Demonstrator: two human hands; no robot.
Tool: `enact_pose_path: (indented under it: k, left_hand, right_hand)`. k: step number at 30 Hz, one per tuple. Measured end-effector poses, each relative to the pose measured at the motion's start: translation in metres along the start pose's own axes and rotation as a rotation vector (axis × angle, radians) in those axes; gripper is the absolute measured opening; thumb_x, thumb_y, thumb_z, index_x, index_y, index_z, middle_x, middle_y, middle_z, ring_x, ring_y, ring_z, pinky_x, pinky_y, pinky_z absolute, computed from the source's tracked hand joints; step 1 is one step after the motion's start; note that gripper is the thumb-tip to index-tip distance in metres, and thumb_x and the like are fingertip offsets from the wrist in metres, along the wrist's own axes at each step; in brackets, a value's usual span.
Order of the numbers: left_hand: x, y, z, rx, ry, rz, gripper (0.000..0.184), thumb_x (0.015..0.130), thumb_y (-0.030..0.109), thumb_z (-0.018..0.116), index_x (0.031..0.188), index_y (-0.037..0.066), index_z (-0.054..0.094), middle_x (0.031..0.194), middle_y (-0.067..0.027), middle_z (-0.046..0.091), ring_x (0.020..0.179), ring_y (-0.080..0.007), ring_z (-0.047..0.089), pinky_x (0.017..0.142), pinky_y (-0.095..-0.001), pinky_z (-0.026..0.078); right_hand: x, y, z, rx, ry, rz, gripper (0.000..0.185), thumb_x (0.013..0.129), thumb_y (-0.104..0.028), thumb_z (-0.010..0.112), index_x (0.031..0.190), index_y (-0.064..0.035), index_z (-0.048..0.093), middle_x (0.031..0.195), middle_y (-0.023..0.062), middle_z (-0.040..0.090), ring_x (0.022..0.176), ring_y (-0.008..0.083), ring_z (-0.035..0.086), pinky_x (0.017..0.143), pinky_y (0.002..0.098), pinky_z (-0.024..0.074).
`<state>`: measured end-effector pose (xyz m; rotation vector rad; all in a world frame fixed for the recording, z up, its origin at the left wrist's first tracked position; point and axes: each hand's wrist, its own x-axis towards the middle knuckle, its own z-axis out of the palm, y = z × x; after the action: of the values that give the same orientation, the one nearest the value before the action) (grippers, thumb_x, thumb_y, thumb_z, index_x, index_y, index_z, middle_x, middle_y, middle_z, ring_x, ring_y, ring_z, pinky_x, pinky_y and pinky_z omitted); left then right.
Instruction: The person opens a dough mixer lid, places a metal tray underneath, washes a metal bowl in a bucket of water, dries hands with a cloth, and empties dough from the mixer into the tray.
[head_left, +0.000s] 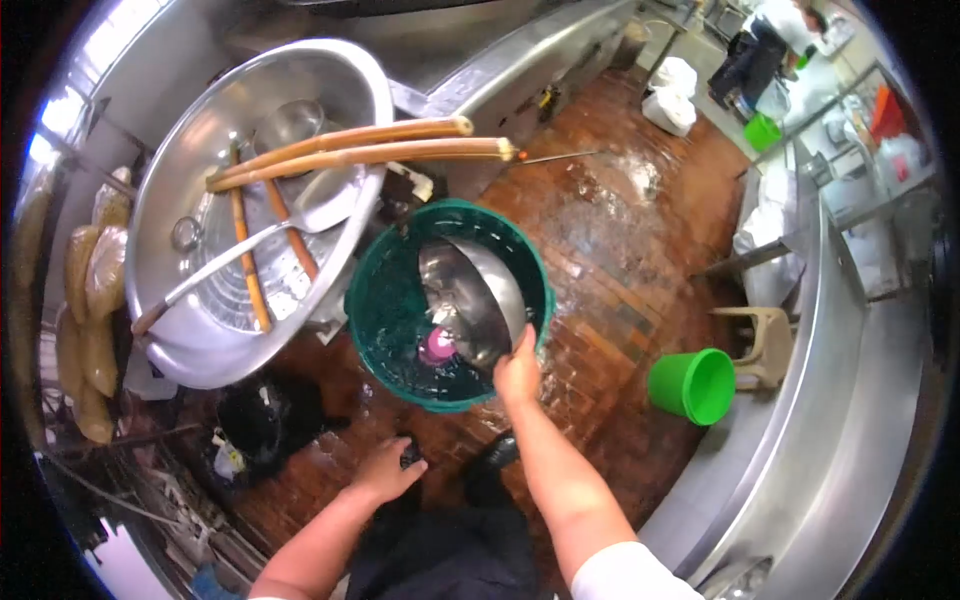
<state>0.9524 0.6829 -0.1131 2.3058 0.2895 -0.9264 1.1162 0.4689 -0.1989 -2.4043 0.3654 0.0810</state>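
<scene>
My right hand (pixel 517 375) grips the rim of a large metal bowl (pixel 507 285). The bowl is tilted on its side inside a dark green tub (pixel 362 352) with water in it. Beside the bowl's lower edge, a pink round thing (pixel 437 346) shows in the water. My left hand (pixel 388 472) is below the tub, apart from it, with thumb and fingers spread. A dark patch shows between them; whether it is a shoe behind or a small object is unclear.
A big metal basin (pixel 170 352) at the left holds a long-handled ladle (pixel 245 248) and cane sticks (pixel 360 152), some jutting over its rim. A bright green bucket (pixel 690 386) and beige stool (pixel 762 345) stand right, by a steel counter (pixel 800 470). Another person (pixel 765 50) bends at the back.
</scene>
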Motion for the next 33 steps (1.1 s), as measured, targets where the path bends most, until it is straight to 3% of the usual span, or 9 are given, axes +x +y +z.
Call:
enact_pose_path:
  k: [7, 13, 19, 22, 25, 28, 29, 32, 33]
  left_hand:
    - [0.049, 0.007, -0.056, 0.209, 0.479, 0.142, 0.082, 0.087, 0.042, 0.058, 0.144, -0.006, 0.022, 0.15, -0.0304, 0.019, 0.14, -0.0438, 0.017, 0.114, -0.0513, 0.015]
    - [0.142, 0.056, -0.089, 0.531, 0.626, 0.501, 0.083, 0.083, 0.045, 0.062, 0.145, 0.0, 0.027, 0.152, -0.0232, 0.021, 0.142, -0.0381, 0.015, 0.115, -0.0521, 0.01]
    - [0.174, 0.161, -0.03, 0.358, 0.653, 0.654, 0.084, 0.087, 0.05, 0.055, 0.149, 0.005, 0.02, 0.153, -0.0253, 0.014, 0.143, -0.0414, 0.011, 0.115, -0.0527, 0.008]
    - [0.153, 0.169, 0.014, 0.096, 0.398, 0.937, 0.079, 0.089, 0.047, 0.053, 0.148, 0.006, 0.022, 0.152, -0.0276, 0.015, 0.141, -0.045, 0.015, 0.114, -0.0547, 0.009]
    - [0.162, 0.133, 0.022, 0.371, 0.179, 0.951, 0.076, 0.089, 0.043, 0.052, 0.148, 0.005, 0.024, 0.15, -0.0293, 0.02, 0.14, -0.0456, 0.017, 0.113, -0.0558, 0.01]
    - [0.157, 0.128, 0.024, 0.468, 0.525, 0.628, 0.072, 0.088, 0.041, 0.054, 0.146, 0.005, 0.03, 0.148, -0.0277, 0.027, 0.138, -0.0455, 0.023, 0.112, -0.0574, 0.01]
    - [0.125, 0.162, 0.025, 0.391, 0.469, 0.521, 0.065, 0.089, 0.036, 0.053, 0.143, 0.005, 0.035, 0.146, -0.0247, 0.033, 0.136, -0.0424, 0.029, 0.112, -0.0545, 0.017]
    - [0.117, 0.142, 0.09, -0.119, -0.062, 0.652, 0.053, 0.091, 0.031, 0.051, 0.137, 0.005, 0.045, 0.143, -0.0218, 0.039, 0.132, -0.0396, 0.037, 0.111, -0.0486, 0.023]
    - [0.111, 0.143, 0.081, 0.016, -0.22, 0.652, 0.05, 0.091, 0.029, 0.05, 0.135, 0.004, 0.047, 0.142, -0.0214, 0.041, 0.131, -0.0387, 0.038, 0.112, -0.0467, 0.024]
  right_hand:
    - [-0.032, 0.002, 0.021, 0.785, -0.576, 0.812, 0.035, 0.083, -0.005, 0.05, 0.114, 0.0101, 0.047, 0.081, 0.0211, 0.064, 0.063, 0.0251, 0.066, 0.048, 0.0313, 0.054]
    - [-0.066, 0.002, -0.027, 0.906, -0.623, 0.796, 0.026, 0.082, -0.005, 0.052, 0.103, 0.0102, 0.052, 0.078, 0.0187, 0.063, 0.058, 0.0236, 0.063, 0.05, 0.0308, 0.0558]
    - [-0.087, -0.023, -0.097, 0.874, -0.765, 0.801, 0.031, 0.079, -0.007, 0.059, 0.106, 0.0085, 0.056, 0.086, 0.0191, 0.065, 0.06, 0.025, 0.064, 0.049, 0.0307, 0.0555]
    - [-0.086, -0.016, -0.118, 0.928, -0.618, 0.731, 0.03, 0.08, -0.009, 0.058, 0.106, 0.0055, 0.057, 0.082, 0.0145, 0.066, 0.062, 0.0209, 0.065, 0.05, 0.0298, 0.055]
    - [-0.086, 0.008, -0.135, 0.898, -0.541, 0.646, 0.022, 0.078, -0.007, 0.056, 0.096, 0.0056, 0.06, 0.076, 0.0127, 0.065, 0.055, 0.0195, 0.063, 0.046, 0.0285, 0.0532]
    - [-0.086, 0.026, -0.136, 0.806, -0.587, 0.645, 0.022, 0.077, -0.007, 0.056, 0.095, 0.0055, 0.06, 0.073, 0.0119, 0.064, 0.054, 0.0187, 0.062, 0.044, 0.0278, 0.052]
    - [-0.082, 0.026, -0.138, 0.806, -0.588, 0.65, 0.023, 0.077, -0.008, 0.056, 0.095, 0.0048, 0.061, 0.072, 0.0113, 0.064, 0.053, 0.0185, 0.061, 0.045, 0.028, 0.0517]
    - [-0.069, 0.043, -0.137, 0.869, -0.56, 0.629, 0.022, 0.078, -0.01, 0.057, 0.094, 0.0037, 0.062, 0.072, 0.011, 0.064, 0.052, 0.0182, 0.06, 0.046, 0.0289, 0.0518]
    - [-0.065, 0.048, -0.145, 0.876, -0.536, 0.668, 0.021, 0.078, -0.011, 0.057, 0.094, 0.0028, 0.062, 0.072, 0.0102, 0.064, 0.052, 0.0172, 0.06, 0.046, 0.0294, 0.052]
